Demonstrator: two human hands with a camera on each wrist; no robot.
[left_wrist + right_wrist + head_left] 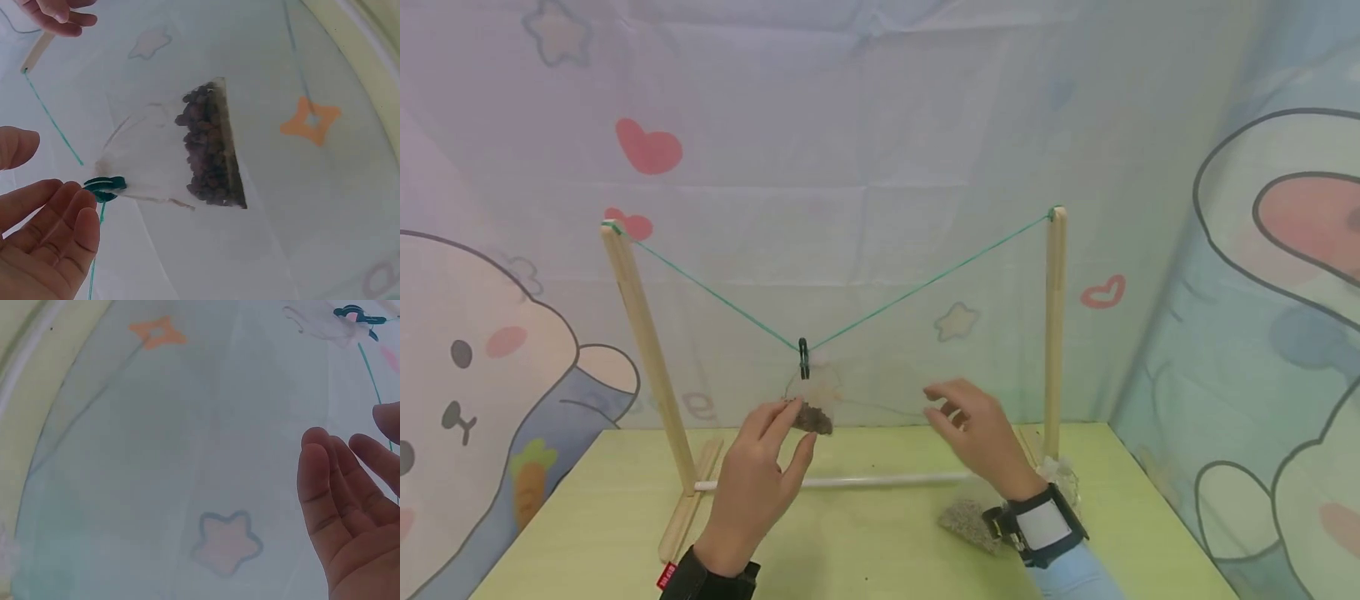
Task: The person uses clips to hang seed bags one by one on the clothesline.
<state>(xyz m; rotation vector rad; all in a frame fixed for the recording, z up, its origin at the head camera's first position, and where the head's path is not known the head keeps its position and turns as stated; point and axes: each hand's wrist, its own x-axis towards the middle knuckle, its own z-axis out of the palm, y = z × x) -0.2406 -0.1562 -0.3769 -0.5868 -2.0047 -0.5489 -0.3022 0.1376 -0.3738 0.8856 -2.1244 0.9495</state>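
A clear bag [209, 150] with small dark reddish-brown pieces at its bottom hangs from a dark green clip [804, 358]. The clip sits at the low point of a green string [925, 287], which sags in a V between two wooden posts. Just below the clip in the head view, my left hand [752, 467] is raised with fingers and thumb parted, overlapping part of the bag. Its fingertips are right by the clip in the left wrist view. Off to the right, my right hand [973, 433] is lifted, fingers loosely bent, holding nothing.
A second clear bag [966, 523] with grey-brown grains lies on the table [865, 558], partly behind my right wrist. Crumpled clear plastic [1066, 479] lies beside the right post [1056, 333]. A white rod [887, 481] runs low between the left post [647, 350] and the right one.
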